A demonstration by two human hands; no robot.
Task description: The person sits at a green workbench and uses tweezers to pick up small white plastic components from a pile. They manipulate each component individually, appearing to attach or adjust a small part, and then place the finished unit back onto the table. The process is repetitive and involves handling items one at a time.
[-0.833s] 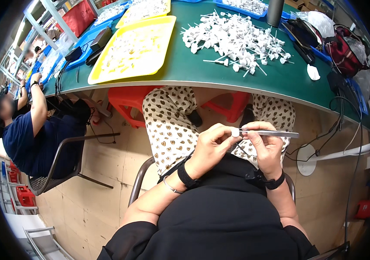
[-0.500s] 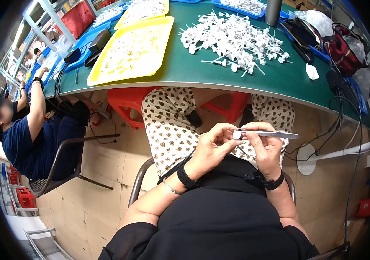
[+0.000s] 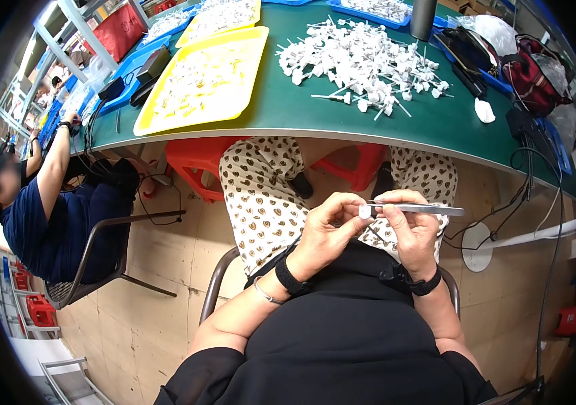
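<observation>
Head view, left to right: a co-worker [image 3: 38, 216] sits far left of the left hand [image 3: 325, 233], whose grip pinches a small white part [image 3: 365, 211] over the lap. Right hand [image 3: 413, 233] has its grip closed on tweezers [image 3: 416, 209], tips at that part. Beyond the hands, a yellow tray [image 3: 166, 111] holds finished-looking pieces, while a big white pile [image 3: 362, 61] on the green surface [image 3: 288, 115] looks still undone.

hands working a small white piece over the lap

left hand [image 3: 325, 233] pinches a small white piece [image 3: 365, 211] at its fingertips; right hand [image 3: 411, 226] grips metal tweezers [image 3: 416, 210] whose tip meets that piece. beyond, a green table [image 3: 436, 125] bears a heap of white parts [image 3: 362, 61] and a yellow tray [image 3: 207, 77]
</observation>
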